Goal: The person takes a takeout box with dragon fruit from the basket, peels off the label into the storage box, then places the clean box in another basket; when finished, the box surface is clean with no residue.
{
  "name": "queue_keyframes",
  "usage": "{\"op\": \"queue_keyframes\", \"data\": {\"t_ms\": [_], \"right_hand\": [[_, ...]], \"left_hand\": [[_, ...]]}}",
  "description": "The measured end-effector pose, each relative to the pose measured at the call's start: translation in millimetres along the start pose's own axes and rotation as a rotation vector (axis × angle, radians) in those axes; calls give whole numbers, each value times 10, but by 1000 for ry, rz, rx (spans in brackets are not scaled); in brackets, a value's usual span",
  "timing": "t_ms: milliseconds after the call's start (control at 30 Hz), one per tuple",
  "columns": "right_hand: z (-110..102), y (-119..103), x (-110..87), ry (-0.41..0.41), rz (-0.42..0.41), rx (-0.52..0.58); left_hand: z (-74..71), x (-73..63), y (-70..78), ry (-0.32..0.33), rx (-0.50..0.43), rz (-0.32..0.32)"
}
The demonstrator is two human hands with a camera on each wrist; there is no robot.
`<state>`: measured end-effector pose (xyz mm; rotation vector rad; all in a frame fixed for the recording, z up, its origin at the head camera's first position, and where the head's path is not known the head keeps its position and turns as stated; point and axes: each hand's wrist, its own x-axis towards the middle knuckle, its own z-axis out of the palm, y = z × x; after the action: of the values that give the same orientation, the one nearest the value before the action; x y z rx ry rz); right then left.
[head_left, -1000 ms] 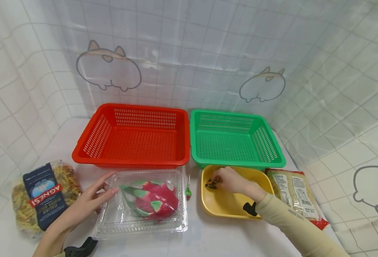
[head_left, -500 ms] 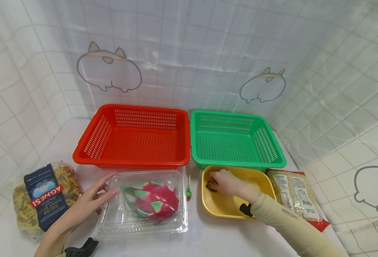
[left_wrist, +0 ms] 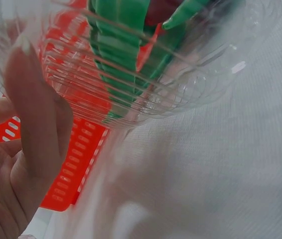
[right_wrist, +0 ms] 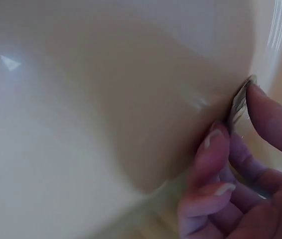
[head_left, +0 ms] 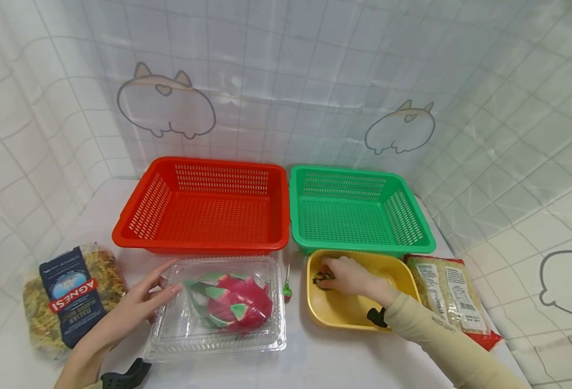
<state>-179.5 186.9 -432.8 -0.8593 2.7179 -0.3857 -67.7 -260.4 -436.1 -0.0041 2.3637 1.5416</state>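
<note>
My left hand (head_left: 137, 302) touches the left side of a clear plastic clamshell box (head_left: 213, 350). Its thumb and index finger lie fairly straight at the box edge, and the left wrist view has the thumb against the ribbed plastic. A pink dragon fruit (head_left: 247, 308) with green scales shows through the lid. Inside a yellow tub (head_left: 334, 319), near its left wall, my right hand (head_left: 346, 275) pinches a small, dark, thin item (head_left: 322, 279) with colourful print. That item's shiny edge (right_wrist: 239, 99) stands between thumb and fingertips in the right wrist view; its kind is unclear.
Behind stand a red basket (head_left: 208, 249) and a green basket (head_left: 364, 249). A green-wrapped lollipop (head_left: 287, 292) lies between box and tub. A pasta bag (head_left: 74, 297) lies at the left, and a grain-filled packet (head_left: 449, 294) with red ends at the right.
The right hand stays in the tub and shifts slightly, turning the small item so that more of its print shows than half a second ago. The left hand and the box keep their place.
</note>
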Motion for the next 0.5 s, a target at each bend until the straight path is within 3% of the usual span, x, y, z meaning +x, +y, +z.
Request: {"op": "queue_keyframes", "data": {"t_ms": [500], "right_hand": [[-80,191,-101,-30,-76,77]], "left_hand": [[-11,12,-2,-10,-11,7]]}}
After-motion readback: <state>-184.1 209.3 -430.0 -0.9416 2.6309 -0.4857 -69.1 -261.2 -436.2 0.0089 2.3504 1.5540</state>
